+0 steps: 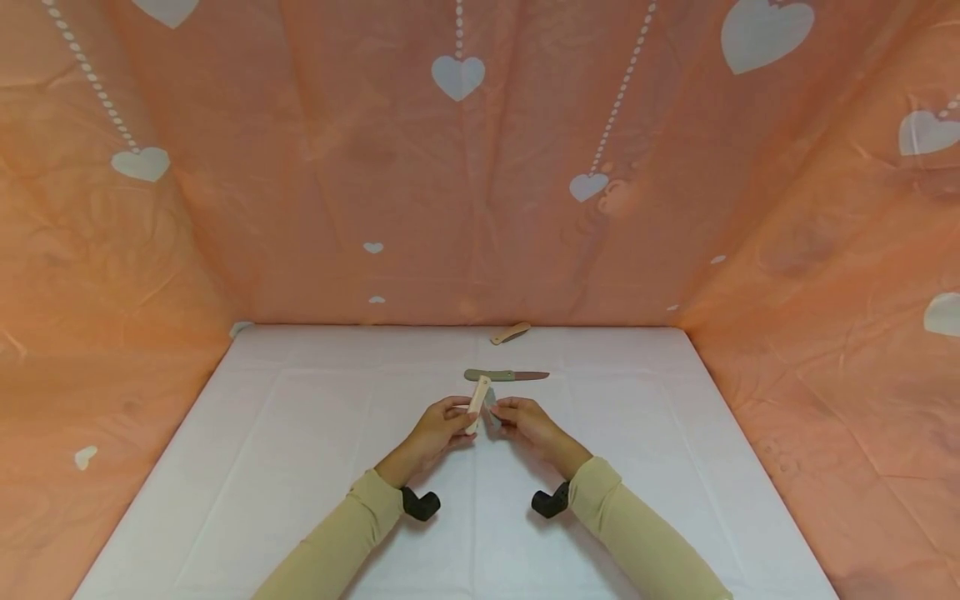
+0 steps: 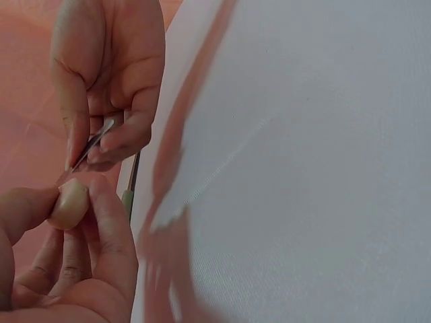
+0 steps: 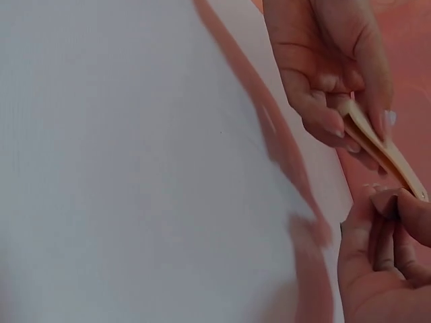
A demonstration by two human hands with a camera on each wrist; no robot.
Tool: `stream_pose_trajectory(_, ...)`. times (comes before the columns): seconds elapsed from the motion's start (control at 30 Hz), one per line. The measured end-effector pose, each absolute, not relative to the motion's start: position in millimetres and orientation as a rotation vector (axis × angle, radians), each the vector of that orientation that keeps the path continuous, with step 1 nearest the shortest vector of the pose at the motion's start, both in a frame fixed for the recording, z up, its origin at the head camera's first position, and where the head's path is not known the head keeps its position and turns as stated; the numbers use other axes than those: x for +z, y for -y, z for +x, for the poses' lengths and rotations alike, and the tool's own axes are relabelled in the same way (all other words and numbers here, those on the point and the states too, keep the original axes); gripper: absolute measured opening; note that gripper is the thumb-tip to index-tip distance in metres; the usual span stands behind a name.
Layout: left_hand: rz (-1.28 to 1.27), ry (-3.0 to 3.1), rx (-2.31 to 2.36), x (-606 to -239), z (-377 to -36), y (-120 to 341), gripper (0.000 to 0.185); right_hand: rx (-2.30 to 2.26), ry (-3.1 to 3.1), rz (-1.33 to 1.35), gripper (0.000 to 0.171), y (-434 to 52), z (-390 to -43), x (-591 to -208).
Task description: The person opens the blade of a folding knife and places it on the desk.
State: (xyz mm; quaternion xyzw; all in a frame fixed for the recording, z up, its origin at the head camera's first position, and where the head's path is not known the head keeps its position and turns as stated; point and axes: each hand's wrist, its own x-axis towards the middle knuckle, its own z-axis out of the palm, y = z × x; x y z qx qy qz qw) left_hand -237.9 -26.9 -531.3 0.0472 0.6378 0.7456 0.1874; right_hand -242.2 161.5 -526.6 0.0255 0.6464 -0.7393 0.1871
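Note:
My left hand (image 1: 437,429) grips the cream handle (image 1: 477,406) of a folding knife between thumb and fingers. My right hand (image 1: 534,425) pinches the grey blade (image 1: 492,407) of that same knife. Handle and blade meet at the far end and spread into a narrow V toward me, the blade partly swung out. In the right wrist view the long slot of the handle (image 3: 384,151) faces the camera, and the right fingers cover most of the blade. From the left wrist the handle (image 2: 69,205) shows end-on.
Just beyond the hands lies an unfolded knife with a green handle (image 1: 489,375) and a brownish blade. A folded knife with a light tan handle (image 1: 512,333) lies by the far edge of the white table (image 1: 300,467). Orange heart-patterned cloth (image 1: 525,250) encloses the back and sides.

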Motion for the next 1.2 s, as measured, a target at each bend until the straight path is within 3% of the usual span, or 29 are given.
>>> stream_pose_trajectory(0.37,0.169,-1.832,2.108,-533.6,-238.5,29.2,0.036,-2.066,-1.922,0.060,0.017,-175.5,-247.3,-530.7)
stream_pose_trajectory(0.67,0.200,-1.855,2.090,-533.5,-240.1,33.0,0.035,-1.996,-2.001,-0.014,0.031,-189.5,-247.7,-528.0)
stream_pose_trajectory(1.2,0.284,-1.838,1.991,-535.0,-242.3,40.9,0.032,-1.937,-2.056,-0.097,0.031,-208.4,-247.7,-531.7)
